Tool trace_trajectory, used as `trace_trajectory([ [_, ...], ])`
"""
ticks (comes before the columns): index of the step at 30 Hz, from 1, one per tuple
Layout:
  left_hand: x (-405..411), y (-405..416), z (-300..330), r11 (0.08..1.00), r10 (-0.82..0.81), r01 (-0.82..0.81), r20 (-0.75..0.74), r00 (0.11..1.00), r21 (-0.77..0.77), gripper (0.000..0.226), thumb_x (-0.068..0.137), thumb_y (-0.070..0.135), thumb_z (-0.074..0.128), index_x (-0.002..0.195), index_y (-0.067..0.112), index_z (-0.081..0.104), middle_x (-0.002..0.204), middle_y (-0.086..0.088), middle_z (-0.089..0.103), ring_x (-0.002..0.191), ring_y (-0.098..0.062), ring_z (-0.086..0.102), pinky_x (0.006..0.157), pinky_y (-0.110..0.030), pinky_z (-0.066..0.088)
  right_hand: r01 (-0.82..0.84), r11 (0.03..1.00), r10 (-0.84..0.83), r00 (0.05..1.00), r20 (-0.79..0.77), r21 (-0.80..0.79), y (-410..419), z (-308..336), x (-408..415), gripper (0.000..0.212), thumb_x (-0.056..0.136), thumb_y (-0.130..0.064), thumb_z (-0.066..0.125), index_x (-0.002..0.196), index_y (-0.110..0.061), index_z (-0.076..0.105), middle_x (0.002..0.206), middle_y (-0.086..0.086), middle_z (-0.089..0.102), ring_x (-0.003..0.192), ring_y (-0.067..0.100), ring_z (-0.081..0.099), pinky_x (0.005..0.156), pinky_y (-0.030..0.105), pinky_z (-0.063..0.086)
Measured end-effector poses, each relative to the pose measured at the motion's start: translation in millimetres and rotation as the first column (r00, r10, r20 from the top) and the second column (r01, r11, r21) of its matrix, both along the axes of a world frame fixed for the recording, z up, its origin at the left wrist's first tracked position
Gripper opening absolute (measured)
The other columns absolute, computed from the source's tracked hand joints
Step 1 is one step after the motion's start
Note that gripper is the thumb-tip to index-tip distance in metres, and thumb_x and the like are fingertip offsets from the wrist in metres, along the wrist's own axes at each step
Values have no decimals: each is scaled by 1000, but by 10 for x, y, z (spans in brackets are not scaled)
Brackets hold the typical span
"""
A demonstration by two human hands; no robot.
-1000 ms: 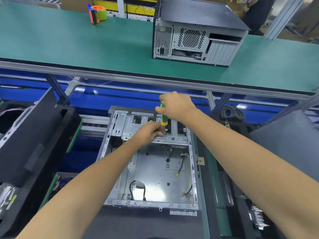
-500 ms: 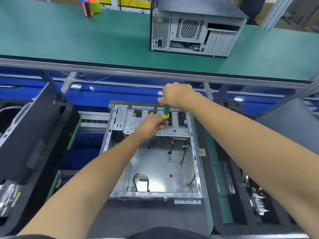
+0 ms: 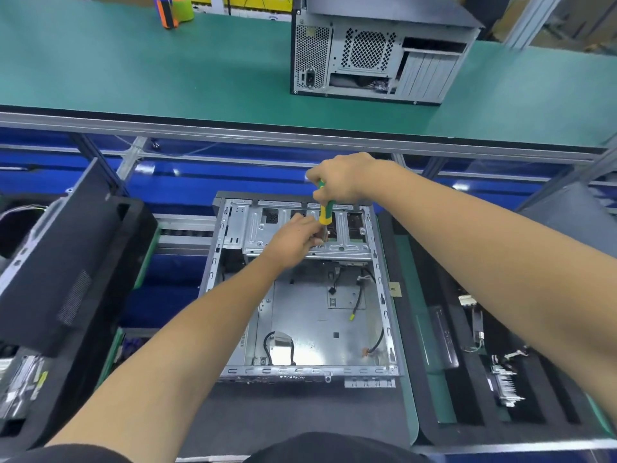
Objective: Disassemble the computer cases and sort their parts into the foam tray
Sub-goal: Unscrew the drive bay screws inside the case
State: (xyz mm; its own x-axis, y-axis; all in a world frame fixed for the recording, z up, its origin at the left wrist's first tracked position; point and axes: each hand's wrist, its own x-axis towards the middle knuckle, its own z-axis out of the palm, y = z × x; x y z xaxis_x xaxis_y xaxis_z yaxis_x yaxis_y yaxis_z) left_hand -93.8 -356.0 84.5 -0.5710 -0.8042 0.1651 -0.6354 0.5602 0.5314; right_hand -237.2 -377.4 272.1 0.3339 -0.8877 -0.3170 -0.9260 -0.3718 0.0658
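Hands are at work on the open case (image 3: 307, 292), which lies flat on the table (image 3: 293, 412) right in front of the person. The right hand (image 3: 344, 177) grips a screwdriver (image 3: 324, 212) with a green and yellow handle, all its fingers wrapped round the top. The tool points down at the metal bracket (image 3: 300, 235) at the far end of the case. The left hand (image 3: 293, 238) rests on that bracket, fingers curled close by the tip (they seem to steady the tip or a screw, but I cannot tell what they hold).

Not much has changed in the last second. Both hands have stayed on the same spot, and the screwdriver is still standing over the same place. So the screw is most likely still being turned, and the bracket is not free yet. The view has dipped a little lower, so the closed case (image 3: 377, 51) on the far green belt (image 3: 167, 68) sits nearer the top edge, and the tape roll (image 3: 173, 8) is partly cut off.

The foam tray (image 3: 467, 379) waits just to the right of the case, with some parts already in its slots. A black panel (image 3: 63, 262) leans on the left.
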Motion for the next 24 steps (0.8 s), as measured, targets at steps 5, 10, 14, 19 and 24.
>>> trace_trajectory([
  [5, -9, -22, 9, 1000, -14, 14, 21, 1000, 4, 4, 99, 13, 63, 103, 13, 63, 105, -2, 62, 93, -21, 41, 85, -42, 43, 146, 988, -142, 986, 89, -44, -5, -97, -12, 26, 90, -45, 54, 78, -22, 57, 80, -1, 59, 73, 21, 53, 58, 32, 31],
  [10, -3, -38, -2, 999, -27, 27, 18, 999, 17, 8, 99, 13, 63, 105, 15, 66, 102, 4, 60, 95, -21, 43, 85, -41, 42, 283, 958, -281, 959, 40, -56, 3, -89, 14, 34, 92, -50, 50, 78, -20, 54, 78, 0, 57, 64, 20, 51, 55, 33, 29],
  [14, 7, -43, -5, 999, -38, 38, 14, 999, 8, 7, 99, 12, 63, 104, 13, 67, 99, 5, 56, 94, -20, 41, 85, -41, 43, 212, 966, -229, 967, -114, -147, 38, -54, 74, 43, 97, -55, 42, 76, -18, 50, 78, 0, 54, 66, 21, 52, 56, 33, 31],
  [19, 11, -34, -14, 999, -30, 30, 7, 1000, 18, 6, 98, 10, 64, 101, 13, 69, 108, 0, 64, 95, -23, 45, 87, -41, 44, 60, 998, -61, 994, -90, -10, 43, -50, 156, 34, 97, -49, 46, 80, -21, 56, 81, -3, 56, 85, 26, 57, 56, 31, 27],
  [24, 16, -31, -2, 997, -35, 37, -30, 999, 71, 3, 97, 14, 66, 97, 17, 66, 104, 3, 63, 94, -18, 43, 87, -39, 43, 104, 993, -102, 994, -48, 47, 41, 34, 82, 32, 97, -46, 49, 80, -21, 55, 77, -1, 60, 67, 20, 54, 58, 31, 33],
])
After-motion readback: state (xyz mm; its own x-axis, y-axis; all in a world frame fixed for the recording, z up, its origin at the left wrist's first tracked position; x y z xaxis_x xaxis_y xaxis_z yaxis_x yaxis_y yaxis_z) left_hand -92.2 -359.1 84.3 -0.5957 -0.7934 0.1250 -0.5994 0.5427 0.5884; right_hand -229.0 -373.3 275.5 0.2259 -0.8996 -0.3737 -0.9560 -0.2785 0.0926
